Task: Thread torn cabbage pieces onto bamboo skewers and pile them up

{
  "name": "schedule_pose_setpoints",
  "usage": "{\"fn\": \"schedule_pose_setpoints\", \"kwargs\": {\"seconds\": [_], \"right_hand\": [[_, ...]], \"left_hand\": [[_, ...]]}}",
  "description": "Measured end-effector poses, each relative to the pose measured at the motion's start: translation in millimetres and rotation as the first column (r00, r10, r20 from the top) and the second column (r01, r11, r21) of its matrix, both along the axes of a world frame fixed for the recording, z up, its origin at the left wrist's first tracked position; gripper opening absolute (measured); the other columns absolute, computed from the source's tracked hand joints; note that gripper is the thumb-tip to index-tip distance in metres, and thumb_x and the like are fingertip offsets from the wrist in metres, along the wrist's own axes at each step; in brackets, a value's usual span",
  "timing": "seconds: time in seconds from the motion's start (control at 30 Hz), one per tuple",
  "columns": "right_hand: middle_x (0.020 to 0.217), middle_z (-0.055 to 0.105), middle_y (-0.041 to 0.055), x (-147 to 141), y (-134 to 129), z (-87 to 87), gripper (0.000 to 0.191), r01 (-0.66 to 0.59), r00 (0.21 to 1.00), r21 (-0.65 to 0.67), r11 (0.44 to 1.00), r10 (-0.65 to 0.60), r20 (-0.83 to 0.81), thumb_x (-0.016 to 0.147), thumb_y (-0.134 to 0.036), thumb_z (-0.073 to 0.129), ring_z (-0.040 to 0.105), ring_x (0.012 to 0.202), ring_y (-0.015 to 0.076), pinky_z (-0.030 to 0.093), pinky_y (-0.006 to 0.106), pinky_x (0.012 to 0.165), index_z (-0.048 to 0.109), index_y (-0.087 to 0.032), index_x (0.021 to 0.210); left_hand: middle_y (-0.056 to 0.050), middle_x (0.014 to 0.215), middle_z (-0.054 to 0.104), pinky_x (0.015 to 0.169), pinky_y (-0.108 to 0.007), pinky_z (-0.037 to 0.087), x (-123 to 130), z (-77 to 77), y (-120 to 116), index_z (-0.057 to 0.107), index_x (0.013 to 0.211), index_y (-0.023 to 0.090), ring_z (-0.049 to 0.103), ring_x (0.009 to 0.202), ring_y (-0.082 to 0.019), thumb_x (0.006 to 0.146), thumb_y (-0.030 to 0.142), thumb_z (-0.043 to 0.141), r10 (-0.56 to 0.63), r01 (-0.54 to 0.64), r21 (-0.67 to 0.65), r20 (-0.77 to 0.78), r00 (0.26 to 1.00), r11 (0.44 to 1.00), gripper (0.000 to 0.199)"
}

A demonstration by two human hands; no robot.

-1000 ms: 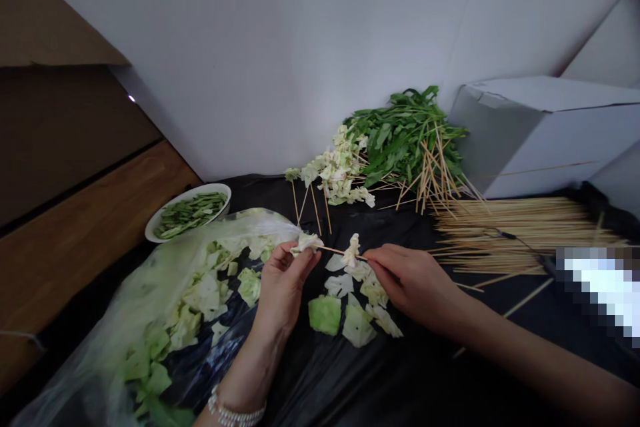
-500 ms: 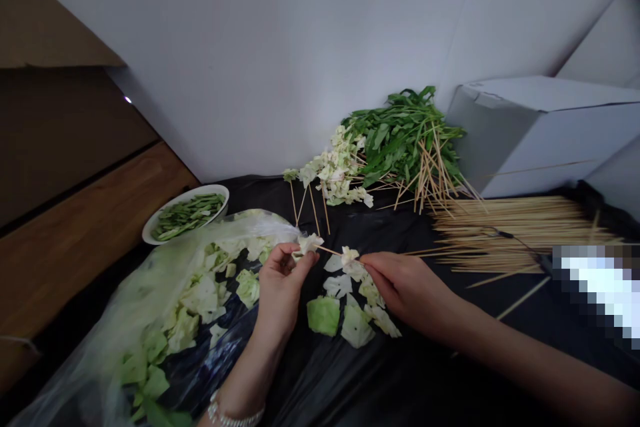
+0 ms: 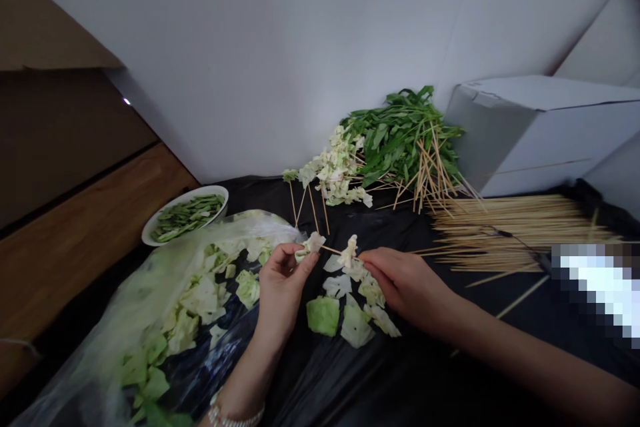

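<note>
My left hand (image 3: 287,273) pinches a pale cabbage piece (image 3: 314,242) that sits at the left end of a thin wooden skewer (image 3: 331,249). My right hand (image 3: 407,280) is closed round the same skewer, whose tail sticks out to the right behind the fingers. A second cabbage piece (image 3: 349,251) is threaded on the stick, just left of my right fingertips. Under the hands, several loose cabbage leaves (image 3: 323,316) lie on the black plastic sheet (image 3: 320,387). More cut cabbage (image 3: 200,297) spills from a clear plastic bag (image 3: 125,307) beside my left forearm.
At the back lie finished cabbage skewers (image 3: 337,173) and a heap of skewered leafy greens (image 3: 400,133). Many bare skewers (image 3: 510,227) are spread at right, before a white box (image 3: 550,127). A white bowl (image 3: 150,230) of cut green pods stands at left.
The cabbage piece near my right hand has turned more upright on the skewer. The piece in my left fingers has shifted slightly to the right. Both hands stay almost in place.
</note>
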State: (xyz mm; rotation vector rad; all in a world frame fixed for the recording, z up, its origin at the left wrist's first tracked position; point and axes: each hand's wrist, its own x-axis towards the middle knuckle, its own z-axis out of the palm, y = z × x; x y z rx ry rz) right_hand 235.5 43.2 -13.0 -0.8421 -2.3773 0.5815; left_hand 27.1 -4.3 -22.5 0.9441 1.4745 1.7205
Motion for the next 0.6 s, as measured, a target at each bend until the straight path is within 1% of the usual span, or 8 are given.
{"fn": "schedule_pose_setpoints", "kwargs": {"seconds": [0.07,0.13,0.2,0.27,0.33,0.43,0.5,0.6], "right_hand": [[0.092,0.069,0.0088,0,2,-0.2,0.024,0.005,1.0,0.0,1.0,-0.005,-0.022,0.096,-0.018,0.041,0.065,0.087,0.019,0.05,0.032,0.08,0.064,-0.016,0.09],[0.092,0.069,0.0088,0,4,0.0,0.024,0.015,0.999,0.008,1.0,-0.015,-0.034,0.097,-0.019,0.041,0.065,0.087,0.0193,0.05,0.033,0.08,0.065,-0.016,0.095],[0.093,0.07,0.0086,1,4,0.4,0.025,0.02,0.999,0.012,1.0,-0.019,-0.038,0.097,-0.019,0.041,0.065,0.086,0.0193,0.05,0.033,0.08,0.065,-0.015,0.098],[0.094,0.07,0.0084,1,4,0.7,0.024,0.015,0.999,0.011,1.0,-0.015,-0.04,0.097,-0.019,0.041,0.065,0.086,0.0189,0.05,0.033,0.08,0.065,-0.016,0.099],[0.095,0.07,0.0083,1,3,0.9,0.024,0.008,0.999,0.016,1.0,-0.007,-0.045,0.098,-0.02,0.041,0.065,0.087,0.0184,0.05,0.032,0.081,0.065,-0.016,0.098],[0.095,0.07,0.0082,1,1,1.3,0.025,-0.004,0.999,0.032,0.999,0.006,-0.047,0.098,-0.021,0.04,0.065,0.086,0.018,0.05,0.031,0.079,0.065,-0.017,0.095],[0.093,0.069,0.0079,0,0,1.7,0.025,-0.02,0.999,0.041,0.999,0.022,-0.039,0.098,-0.021,0.04,0.065,0.085,0.0179,0.049,0.03,0.078,0.064,-0.017,0.096],[0.091,0.069,0.0079,0,-2,2.2,0.025,-0.036,0.999,0.043,0.998,0.037,-0.022,0.098,-0.019,0.039,0.065,0.084,0.0178,0.049,0.029,0.076,0.064,-0.017,0.097]], "left_hand": [[0.003,0.073,0.066,0.074,-0.024,0.051,0,3.1,0,0.064,0.08,0.019,0.063,0.069,-0.012,0.066,0.03,0.084,-0.009,0.007,0.018,0.11,0.994,1.0,0.027],[0.002,0.078,0.067,0.079,-0.029,0.054,-1,7.0,1,0.062,0.077,0.019,0.066,0.076,-0.014,0.066,0.031,0.082,-0.013,0.004,0.034,0.26,0.966,0.999,0.027],[0.003,0.079,0.067,0.075,-0.029,0.055,-2,11.0,1,0.059,0.078,0.02,0.068,0.078,-0.015,0.066,0.026,0.081,-0.018,0.009,0.027,0.372,0.928,1.0,0.026],[0.004,0.076,0.068,0.066,-0.023,0.053,-3,14.1,1,0.057,0.081,0.022,0.068,0.074,-0.014,0.064,0.019,0.078,-0.031,0.035,-0.001,0.414,0.91,0.999,0.028],[0.004,0.077,0.068,0.061,-0.02,0.051,-3,16.3,0,0.058,0.087,0.022,0.067,0.072,-0.013,0.063,0.016,0.075,-0.069,0.086,-0.02,0.421,0.905,0.996,0.03],[0.002,0.082,0.066,0.055,-0.018,0.049,-1,17.4,-1,0.065,0.092,0.02,0.064,0.07,-0.011,0.068,0.024,0.076,-0.117,0.153,-0.045,0.453,0.884,0.987,0.027],[0.002,0.081,0.064,0.05,-0.015,0.046,0,16.6,-1,0.068,0.089,0.017,0.061,0.066,-0.008,0.068,0.029,0.08,-0.113,0.174,-0.073,0.513,0.851,0.982,0.027],[0.003,0.074,0.062,0.047,-0.012,0.042,0,14.0,0,0.07,0.083,0.015,0.055,0.06,-0.006,0.062,0.023,0.086,-0.119,0.206,-0.08,0.596,0.794,0.975,0.027]]}}
